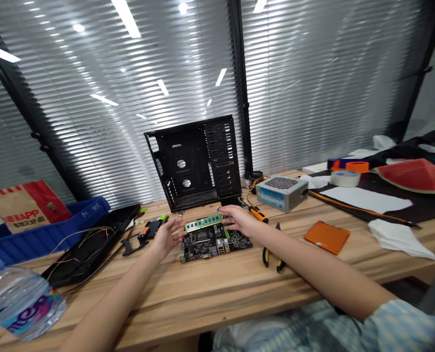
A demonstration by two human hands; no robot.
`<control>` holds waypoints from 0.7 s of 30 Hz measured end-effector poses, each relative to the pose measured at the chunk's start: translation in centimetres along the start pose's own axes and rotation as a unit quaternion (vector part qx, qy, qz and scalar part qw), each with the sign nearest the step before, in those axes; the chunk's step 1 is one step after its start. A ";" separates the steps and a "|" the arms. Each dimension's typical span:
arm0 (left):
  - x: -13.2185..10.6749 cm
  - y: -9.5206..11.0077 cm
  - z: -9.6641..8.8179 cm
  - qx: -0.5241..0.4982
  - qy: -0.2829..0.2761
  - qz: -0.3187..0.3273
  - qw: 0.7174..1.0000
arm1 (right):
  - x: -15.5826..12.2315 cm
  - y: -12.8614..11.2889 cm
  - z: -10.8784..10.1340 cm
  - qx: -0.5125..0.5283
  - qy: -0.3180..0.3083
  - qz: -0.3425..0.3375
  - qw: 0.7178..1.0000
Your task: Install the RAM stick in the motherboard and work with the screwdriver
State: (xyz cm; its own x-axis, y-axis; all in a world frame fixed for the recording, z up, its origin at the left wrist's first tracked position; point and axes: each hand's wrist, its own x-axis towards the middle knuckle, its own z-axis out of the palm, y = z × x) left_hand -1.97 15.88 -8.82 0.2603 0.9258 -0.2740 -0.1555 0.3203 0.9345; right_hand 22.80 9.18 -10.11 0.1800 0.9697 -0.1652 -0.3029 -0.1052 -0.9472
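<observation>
1. Nearest in, a water bottle (19,303) is lying on its side at 8 o'clock from the board, close to the table (217,293) edge. Nothing is touching it.
2. Yellow-handled pliers (272,254) are parked at 4 o'clock from the board, just under the right forearm, not being held.
3. The motherboard (212,242) is laid flat mid-table, and a green RAM stick (203,222) is stood on edge along its far side, apparently in or right over its slot. How deep it is seated can't be made out.
4. The left hand (168,237) is held at 9 o'clock of the board, wide open, palm turned toward the stick's left end. It's very near, but nothing is gripped and contact can't be confirmed.
5. The right hand (239,220) is laid palm down at 1 o'clock, fingers loosely stretched over the stick's right end. Whether the stick is actually pinched can't be told.
6. Judging by that, the stick is being lined up or seated. Pushing it home would call for both ends being pressed evenly, straight down, with the notch matched and the latches checked.
7. Further out, a screwdriver (258,213) and a power supply (281,193) are sat at 2 o'clock.
8. Farthest, an empty PC case (195,164) is stood open at 12 o'clock.
</observation>
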 end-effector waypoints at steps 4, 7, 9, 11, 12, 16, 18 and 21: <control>0.1 0.0 -0.1 0.000 0.004 -0.004 1.000 | -0.1 0.0 0.0 0.005 -0.001 0.007 1.000; 0.2 -0.1 -0.1 -0.001 0.006 -0.006 1.000 | -0.1 -0.1 0.0 0.009 -0.005 0.011 1.000; 0.2 -0.1 -0.1 -0.002 0.007 -0.008 1.000 | -0.1 -0.1 0.0 0.008 -0.008 0.014 1.000; 0.2 -0.1 -0.1 -0.003 0.011 -0.011 1.000 | -0.1 -0.1 0.0 0.006 -0.012 0.016 1.000; 0.1 -0.1 0.0 -0.004 0.012 -0.012 1.000 | -0.1 -0.1 -0.1 0.005 -0.012 0.016 1.000; 0.1 -0.1 0.0 -0.009 0.010 -0.025 1.000 | 0.1 0.0 -0.1 0.000 -0.008 0.014 1.000; 0.2 -0.2 0.0 -0.007 0.007 -0.031 0.999 | 0.2 0.1 -0.1 -0.002 -0.007 0.014 1.000; 0.4 -0.3 -0.1 0.003 0.012 -0.040 0.999 | 0.4 0.3 -0.2 -0.003 -0.004 0.011 1.000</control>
State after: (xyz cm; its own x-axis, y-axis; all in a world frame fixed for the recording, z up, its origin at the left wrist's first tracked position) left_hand -1.91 16.16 -9.21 0.2491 0.9020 -0.3525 -0.1302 0.3919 0.9108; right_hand 22.95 9.49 -10.46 0.1666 0.9686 -0.1846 -0.3004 -0.1284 -0.9451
